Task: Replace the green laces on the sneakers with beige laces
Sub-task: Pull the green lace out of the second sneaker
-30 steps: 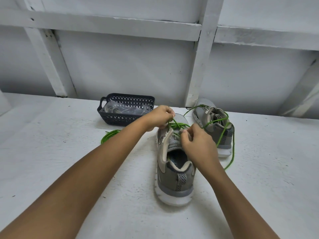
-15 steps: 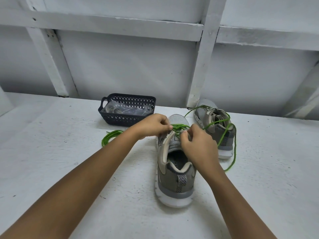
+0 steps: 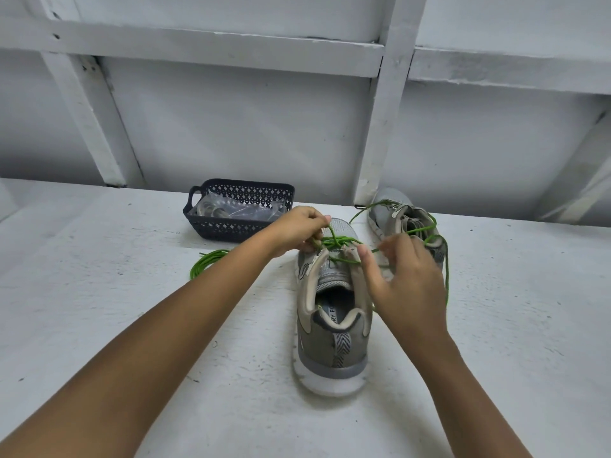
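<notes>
Soft, even, shadowless light; wide-angle bowing at the edges (slight motion blur on the right hand [image 3: 405,279]).

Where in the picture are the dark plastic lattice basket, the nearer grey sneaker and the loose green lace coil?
Dark plastic lattice basket [image 3: 224,228]: head view, front wall.
Nearer grey sneaker [image 3: 330,352]: head view, heel.
Loose green lace coil [image 3: 203,262]: head view, middle of the bundled loops.

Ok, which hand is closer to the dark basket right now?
Left. The left hand is just in front of the dark basket, at its right end, above the near sneaker; the right hand is farther away, on that sneaker's right side.
</notes>
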